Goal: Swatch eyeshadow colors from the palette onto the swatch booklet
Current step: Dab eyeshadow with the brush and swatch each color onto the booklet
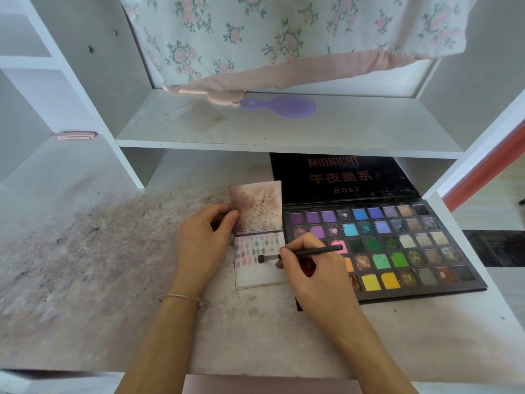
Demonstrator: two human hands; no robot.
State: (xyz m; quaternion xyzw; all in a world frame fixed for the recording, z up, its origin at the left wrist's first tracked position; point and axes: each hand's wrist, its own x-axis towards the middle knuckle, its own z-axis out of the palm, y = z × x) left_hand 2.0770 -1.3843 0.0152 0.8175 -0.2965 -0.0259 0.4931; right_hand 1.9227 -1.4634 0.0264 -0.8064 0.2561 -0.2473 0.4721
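swatching mid-way | booklet point(260, 263) left of palette point(380, 245), ~3 rows done, lower page bare | L hand point(203, 243) pinching flap | R hand point(309, 268) gripping brush point(284, 255), tip on page

palette lid point(345, 177) | "MIDNIGHT" is printed at top | "午夜星系" is printed below it | "HDKT" is printed lowest

left hand point(203, 243) fingers pinched, palm down; right hand point(311, 275) fisted, pen-style grip.
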